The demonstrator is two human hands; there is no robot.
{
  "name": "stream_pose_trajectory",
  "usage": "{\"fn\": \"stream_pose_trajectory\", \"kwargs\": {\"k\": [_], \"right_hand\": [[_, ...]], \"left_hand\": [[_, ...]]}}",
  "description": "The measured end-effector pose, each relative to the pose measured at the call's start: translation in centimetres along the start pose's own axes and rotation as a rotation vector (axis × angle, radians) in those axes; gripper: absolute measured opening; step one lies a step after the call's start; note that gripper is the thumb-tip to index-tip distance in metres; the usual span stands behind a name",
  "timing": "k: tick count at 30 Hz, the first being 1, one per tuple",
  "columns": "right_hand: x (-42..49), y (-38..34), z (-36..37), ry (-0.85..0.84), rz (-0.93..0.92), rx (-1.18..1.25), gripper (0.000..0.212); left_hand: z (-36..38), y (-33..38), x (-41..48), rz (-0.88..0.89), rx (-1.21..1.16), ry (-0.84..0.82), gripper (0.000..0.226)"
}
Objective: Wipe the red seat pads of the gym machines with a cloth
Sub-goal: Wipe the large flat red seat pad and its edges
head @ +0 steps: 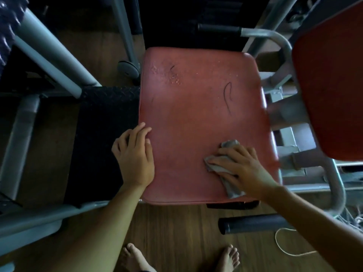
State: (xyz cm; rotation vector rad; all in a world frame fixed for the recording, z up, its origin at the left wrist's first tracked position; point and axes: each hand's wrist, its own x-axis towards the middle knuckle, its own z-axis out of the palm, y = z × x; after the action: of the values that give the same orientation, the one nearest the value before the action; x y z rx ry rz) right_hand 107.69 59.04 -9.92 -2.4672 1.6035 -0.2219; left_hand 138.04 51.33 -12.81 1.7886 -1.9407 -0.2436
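A worn red seat pad [198, 107] fills the middle of the head view, with cracks and scuffed spots near its far left. My right hand [243, 167] presses a crumpled grey cloth [229, 183] flat onto the pad's near right corner. My left hand [135, 156] rests on the pad's left edge, fingers together and curled over the side, holding nothing loose. A second red pad [332, 81] tilts up at the right edge of the view.
Grey steel frame tubes [49, 55] run at the left and behind. A black tread plate [102, 142] lies left of the seat. A black foam handle [253, 224] sticks out below the pad. A curved grey bar [337, 189] and loose cord [282, 246] lie at right. Bare feet stand on the wooden floor [176, 228].
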Motion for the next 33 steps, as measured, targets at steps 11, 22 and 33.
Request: {"fn": "stream_pose_trajectory", "kwargs": {"k": [11, 22, 33], "right_hand": [[-2.0, 0.4, 0.4, 0.137, -0.002, 0.01, 0.029], [-0.8, 6.3, -0.1, 0.311, 0.356, -0.03, 0.028], [-3.4, 11.3, -0.9, 0.372, 0.193, 0.123, 0.028]], "left_hand": [[2.0, 8.7, 0.0, 0.063, 0.066, 0.01, 0.019], [6.7, 13.4, 1.6, 0.091, 0.155, -0.032, 0.025], [6.7, 13.9, 1.6, 0.072, 0.235, -0.079, 0.026]]}}
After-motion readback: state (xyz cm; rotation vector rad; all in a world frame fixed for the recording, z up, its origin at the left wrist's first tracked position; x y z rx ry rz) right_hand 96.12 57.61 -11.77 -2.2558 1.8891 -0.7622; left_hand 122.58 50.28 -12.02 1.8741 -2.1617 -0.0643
